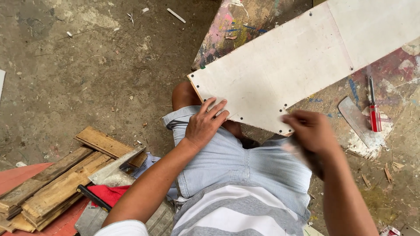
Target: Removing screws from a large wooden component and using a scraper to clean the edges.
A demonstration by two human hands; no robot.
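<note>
A long white board (302, 61) lies across a paint-stained work surface (238, 22), its near end over my lap. Small dark screw heads dot its edges. My left hand (204, 123) rests flat on the board's near corner, fingers spread. My right hand (311, 131) is at the board's lower edge, blurred by motion, closed around a dark blurred object that I cannot make out.
A red-handled screwdriver (374, 111) and a flat metal scraper blade (356, 120) lie to the right on the stained surface. Stacked wooden slats (61, 183), a trowel (116, 168) and a red cloth (109, 194) sit at lower left on the concrete floor (87, 65).
</note>
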